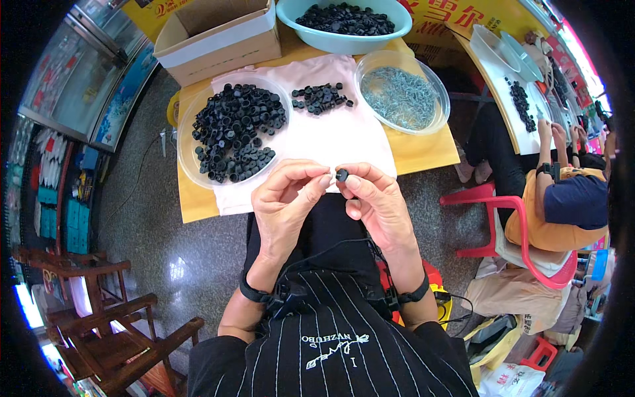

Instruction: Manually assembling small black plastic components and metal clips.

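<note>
Above the near edge of the pink-white cloth (344,142), my two hands meet fingertip to fingertip. My right hand (380,205) pinches a small round black plastic cap (341,175) between thumb and forefinger. My left hand (289,202) is closed in a pinch right beside the cap; what its fingertips hold, if anything, is too small to name. To the left, a round clear tray (187,155) holds a heap of black caps (238,122). A loose pile of small black parts (322,98) lies on the cloth. At the right, a round clear tub (442,116) contains many thin silvery screws (400,96).
A light-blue basin (344,43) of black parts and an open cardboard box (228,46) stand at the table's back. On the right, another person (562,205) sits on a pink plastic chair (522,228) at a second table. Wooden chairs (126,337) stand lower left.
</note>
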A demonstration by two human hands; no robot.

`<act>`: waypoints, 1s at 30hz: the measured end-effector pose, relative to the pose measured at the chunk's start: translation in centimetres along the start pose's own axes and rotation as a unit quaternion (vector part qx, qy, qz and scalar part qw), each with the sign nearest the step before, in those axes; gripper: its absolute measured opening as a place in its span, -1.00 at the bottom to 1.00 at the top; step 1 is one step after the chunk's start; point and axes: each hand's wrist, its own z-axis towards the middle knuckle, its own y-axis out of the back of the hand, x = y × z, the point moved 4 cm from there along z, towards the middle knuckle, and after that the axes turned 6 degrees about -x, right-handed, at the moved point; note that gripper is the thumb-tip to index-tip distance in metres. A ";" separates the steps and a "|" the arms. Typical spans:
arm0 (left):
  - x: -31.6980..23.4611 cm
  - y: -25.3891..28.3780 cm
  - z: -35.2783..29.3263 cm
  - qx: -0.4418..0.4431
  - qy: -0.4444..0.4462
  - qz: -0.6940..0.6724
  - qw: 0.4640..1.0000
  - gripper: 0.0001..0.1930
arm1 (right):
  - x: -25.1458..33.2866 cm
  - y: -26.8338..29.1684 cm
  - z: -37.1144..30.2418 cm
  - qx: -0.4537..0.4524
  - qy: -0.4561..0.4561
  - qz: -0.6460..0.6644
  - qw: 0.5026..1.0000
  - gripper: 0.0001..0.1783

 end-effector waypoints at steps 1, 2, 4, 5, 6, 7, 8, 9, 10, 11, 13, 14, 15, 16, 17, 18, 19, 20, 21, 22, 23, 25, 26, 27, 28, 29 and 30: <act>-0.3 0.0 0.0 -0.001 -0.028 0.039 0.999 -0.87 | 0.0 0.0 0.0 0.001 -0.001 -0.004 1.000 -0.75; -0.6 0.1 0.0 -0.002 -0.056 0.078 0.995 -0.88 | -0.1 -0.1 0.0 0.002 -0.002 -0.007 1.000 -0.75; -1.3 0.1 0.1 0.008 -0.120 0.158 0.980 -0.86 | -0.2 0.0 0.0 -0.005 -0.003 -0.014 1.000 -0.75; -1.9 -0.1 0.1 0.017 -0.182 0.237 0.954 -0.85 | -0.3 0.0 0.1 -0.012 -0.004 -0.020 1.000 -0.75; -2.3 -0.2 0.0 0.016 -0.182 0.237 0.954 -0.85 | -0.3 0.0 0.1 -0.012 -0.005 -0.020 1.000 -0.75; -2.7 -0.4 -0.1 0.019 -0.206 0.275 0.939 -0.83 | -0.3 0.0 0.0 -0.013 -0.002 -0.038 0.999 -0.76; -3.0 -0.5 -0.3 0.021 -0.230 0.312 0.922 -0.80 | -0.3 0.0 0.1 -0.013 0.001 -0.057 0.998 -0.76; -3.0 -0.4 -0.3 0.018 -0.230 0.314 0.921 -0.80 | -0.4 0.0 0.1 -0.011 -0.001 -0.057 0.998 -0.76; -2.9 -0.4 -0.3 0.026 -0.231 0.306 0.923 -0.80 | -0.5 -0.1 0.2 -0.007 -0.002 -0.051 0.999 -0.77; -2.7 -0.4 -0.2 0.032 -0.231 0.299 0.925 -0.79 | -0.6 -0.1 0.2 -0.003 -0.004 -0.046 0.999 -0.78; -1.9 0.1 -0.1 0.021 -0.225 0.299 0.927 -0.81 | -0.8 0.1 0.3 -0.023 0.001 -0.052 0.998 -0.79; -1.2 0.4 0.0 0.022 -0.182 0.251 0.950 -0.83 | -0.7 0.1 0.2 -0.029 0.012 -0.064 0.997 -0.78; -0.6 0.5 0.0 0.023 -0.138 0.202 0.970 -0.84 | -0.8 0.1 0.2 -0.036 0.026 -0.055 0.997 -0.78; -0.3 0.5 0.0 0.017 -0.115 0.177 0.977 -0.87 | -0.8 -0.2 0.1 -0.047 0.047 -0.057 0.996 -0.78; 0.1 0.6 0.0 0.008 -0.086 0.132 0.988 -0.88 | -0.8 -0.4 0.2 -0.058 0.069 -0.059 0.994 -0.78; 0.5 0.7 0.0 0.018 -0.063 0.117 0.991 -0.88 | -0.9 0.0 0.3 -0.054 0.076 -0.075 0.993 -0.77; 0.8 0.8 0.1 0.028 -0.039 0.101 0.994 -0.87 | -0.8 -0.1 0.3 -0.060 0.091 -0.100 0.989 -0.77; 0.8 0.9 0.1 0.021 -0.039 0.106 0.993 -0.87 | -0.8 -0.2 0.3 -0.056 0.104 -0.124 0.985 -0.78; 0.9 0.9 0.2 0.018 -0.026 0.098 0.995 -0.87 | -0.6 -0.3 0.4 -0.052 0.118 -0.148 0.981 -0.78; 0.9 1.1 0.2 0.016 -0.013 0.089 0.996 -0.87 | -0.6 -0.3 0.6 -0.048 0.112 -0.146 0.982 -0.78; 0.9 1.3 0.4 0.011 -0.012 0.093 0.996 -0.87 | -0.5 -0.4 0.7 -0.047 0.118 -0.157 0.979 -0.78; 0.7 1.4 0.7 0.032 -0.041 0.161 0.986 -0.87 | -0.7 -0.2 1.0 -0.048 0.121 -0.167 0.977 -0.78; 0.1 1.8 0.9 0.046 -0.058 0.196 0.978 -0.85 | -0.8 -0.1 1.2 -0.046 0.113 -0.156 0.980 -0.78; -0.7 2.2 1.3 0.030 -0.061 0.241 0.968 -0.85 | -0.8 0.1 1.4 -0.047 0.107 -0.146 0.982 -0.78; -1.2 3.2 2.2 0.012 -0.078 0.289 0.954 -0.86 | -0.8 0.3 1.6 -0.050 0.106 -0.153 0.981 -0.78; -1.7 4.2 3.2 -0.005 -0.095 0.335 0.937 -0.87 | -0.8 0.5 1.7 -0.052 0.106 -0.151 0.981 -0.78; -1.8 5.4 4.2 -0.004 -0.098 0.397 0.913 -0.89 | -0.9 0.7 1.9 -0.050 0.112 -0.165 0.979 -0.77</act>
